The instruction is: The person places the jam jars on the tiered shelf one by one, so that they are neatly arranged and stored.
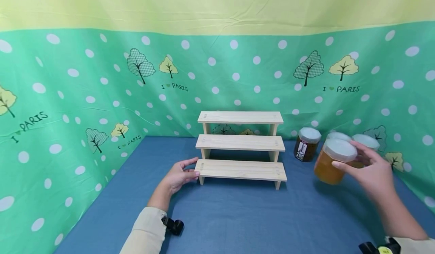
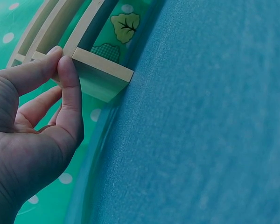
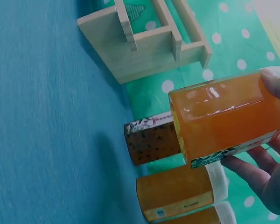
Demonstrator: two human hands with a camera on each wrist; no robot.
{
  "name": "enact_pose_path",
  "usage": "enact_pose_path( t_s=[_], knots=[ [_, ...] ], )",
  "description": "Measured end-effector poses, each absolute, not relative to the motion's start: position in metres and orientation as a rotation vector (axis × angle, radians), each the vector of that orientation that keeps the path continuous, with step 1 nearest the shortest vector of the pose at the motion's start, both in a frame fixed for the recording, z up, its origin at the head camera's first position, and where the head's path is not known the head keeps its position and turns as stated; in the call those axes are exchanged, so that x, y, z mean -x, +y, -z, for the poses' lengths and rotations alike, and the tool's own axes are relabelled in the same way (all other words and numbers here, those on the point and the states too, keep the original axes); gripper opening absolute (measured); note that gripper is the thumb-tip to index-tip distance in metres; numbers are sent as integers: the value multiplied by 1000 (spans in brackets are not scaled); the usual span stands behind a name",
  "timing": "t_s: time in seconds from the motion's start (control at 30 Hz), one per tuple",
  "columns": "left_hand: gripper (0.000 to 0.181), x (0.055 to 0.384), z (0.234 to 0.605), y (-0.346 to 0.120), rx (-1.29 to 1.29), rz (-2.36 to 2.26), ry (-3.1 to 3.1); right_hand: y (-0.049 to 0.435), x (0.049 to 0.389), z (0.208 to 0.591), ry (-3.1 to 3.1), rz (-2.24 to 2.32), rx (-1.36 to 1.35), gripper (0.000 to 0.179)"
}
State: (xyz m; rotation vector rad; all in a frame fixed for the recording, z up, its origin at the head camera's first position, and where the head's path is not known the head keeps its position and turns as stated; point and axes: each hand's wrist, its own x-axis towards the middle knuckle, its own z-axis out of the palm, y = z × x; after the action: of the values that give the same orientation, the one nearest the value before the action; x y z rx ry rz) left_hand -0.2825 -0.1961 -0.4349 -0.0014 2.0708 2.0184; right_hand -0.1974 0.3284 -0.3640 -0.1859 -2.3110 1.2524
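Observation:
A three-step wooden display rack (image 1: pixel 240 142) stands at the middle of the table. My left hand (image 1: pixel 177 177) pinches the left end of its lowest step; in the left wrist view thumb and finger meet at the corner of the board (image 2: pixel 100 63). On the right side, my right hand (image 1: pixel 375 174) grips a jar of orange-coloured contents (image 3: pixel 224 123) near its white lid (image 1: pixel 340 150). The jar is lifted and tilted, its shadow lying on the cloth beneath. Behind it are two more amber jars, partly hidden, and a dark brown jar (image 1: pixel 307 145).
A blue cloth (image 1: pixel 238 220) covers the table. Green and yellow printed fabric (image 1: pixel 234 68) hangs behind and along both sides. The dark jar stands between the rack and the amber jars (image 3: pixel 177 193), near the back edge.

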Motion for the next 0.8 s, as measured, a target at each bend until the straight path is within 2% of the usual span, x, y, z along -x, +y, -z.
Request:
enact_pose_path(
  t_s=[0.8],
  knots=[
    [67, 282, 433, -196, -3, -2008, 2079, 297, 203, 337, -2403, -1194, 96, 83]
  ],
)
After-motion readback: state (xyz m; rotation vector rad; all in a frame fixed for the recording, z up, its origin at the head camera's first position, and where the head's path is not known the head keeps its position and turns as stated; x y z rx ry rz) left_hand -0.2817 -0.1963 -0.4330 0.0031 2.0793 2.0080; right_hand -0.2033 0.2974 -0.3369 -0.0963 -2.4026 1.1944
